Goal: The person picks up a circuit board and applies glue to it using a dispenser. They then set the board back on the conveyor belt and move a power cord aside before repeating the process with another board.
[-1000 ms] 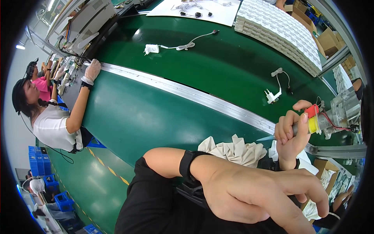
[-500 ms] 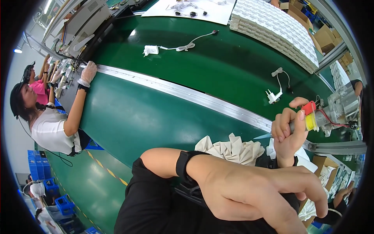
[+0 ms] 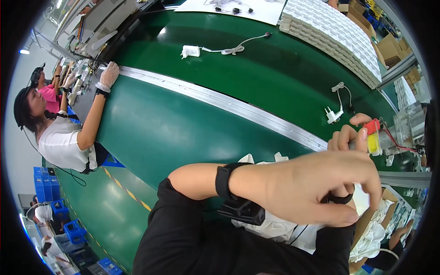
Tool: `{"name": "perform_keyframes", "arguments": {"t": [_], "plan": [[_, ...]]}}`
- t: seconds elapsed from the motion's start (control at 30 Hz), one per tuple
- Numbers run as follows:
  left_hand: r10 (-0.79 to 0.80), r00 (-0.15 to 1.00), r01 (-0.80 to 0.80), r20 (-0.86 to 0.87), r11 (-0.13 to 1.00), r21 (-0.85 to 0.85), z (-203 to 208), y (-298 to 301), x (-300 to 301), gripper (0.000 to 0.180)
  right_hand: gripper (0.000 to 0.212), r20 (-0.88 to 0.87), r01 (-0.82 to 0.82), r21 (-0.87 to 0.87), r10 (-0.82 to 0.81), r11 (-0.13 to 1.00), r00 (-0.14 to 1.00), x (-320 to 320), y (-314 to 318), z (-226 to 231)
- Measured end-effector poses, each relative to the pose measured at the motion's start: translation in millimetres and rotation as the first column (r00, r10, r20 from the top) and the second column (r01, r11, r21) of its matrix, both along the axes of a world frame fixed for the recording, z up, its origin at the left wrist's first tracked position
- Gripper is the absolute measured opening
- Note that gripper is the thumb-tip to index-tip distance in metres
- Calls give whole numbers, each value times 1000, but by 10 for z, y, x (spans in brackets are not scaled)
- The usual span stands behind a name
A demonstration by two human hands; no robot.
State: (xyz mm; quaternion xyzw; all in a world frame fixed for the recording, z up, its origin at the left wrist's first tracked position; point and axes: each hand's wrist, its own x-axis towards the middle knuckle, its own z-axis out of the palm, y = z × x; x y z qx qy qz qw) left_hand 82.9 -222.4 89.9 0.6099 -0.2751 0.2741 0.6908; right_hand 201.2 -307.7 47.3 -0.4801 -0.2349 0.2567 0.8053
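My left hand (image 3: pixel 307 185) reaches across to the right, just below my right hand and in front of its wrist. Its fingers are loosely curved with a gap to the thumb, and no object shows in them. At the right, my right hand (image 3: pixel 344 137) is wrapped round a grey barrel-shaped tool (image 3: pixel 372 127) with a red piece, a yellow band and thin wires. My left hand covers the tool's lower end. Beyond my right hand lies a white plug adapter (image 3: pixel 333 114) with a coiled cable. Crumpled cream cloth (image 3: pixel 275 225) shows beneath my left forearm.
Another white adapter (image 3: pixel 190 51) with a cable lies on the green belt (image 3: pixel 160 52). A metal rail (image 3: pixel 220 101) edges it. Stacked white trays (image 3: pixel 330 39) stand at the far right. A co-worker's gloved hand (image 3: pixel 109 75) rests at the left. An open carton (image 3: pixel 378 229) holds white material.
My left hand has moved up towards my right hand, its fingers curling in, and now hides the tool's pale blue tip. The whole view has shifted slightly.
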Motion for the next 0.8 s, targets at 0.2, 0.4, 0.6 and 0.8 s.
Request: {"name": "perform_keyframes", "arguments": {"t": [0.2, 0.4, 0.6, 0.8], "plan": [[277, 895, -293, -351, 956, 6, -142, 512, 139, 12, 24, 228, -21, 36, 13, 999, 974, 277, -96, -91], [962, 255, -490, -92, 211, 846, -690, 2035, 76, 25, 22, 216, -138, 20, 130, 990, 968, 371, -151, 131], [931, 148, -88, 334, -324, 942, -1000, 3013, -278, 42, 21, 226, -149, 28, 139, 988, 964, 449, -200, 211], [901, 168, -32, 400, -400, 916, -1030, 3009, -132, 39, 22, 198, -144, 24, 136, 989, 971, 457, -202, 232]]}}
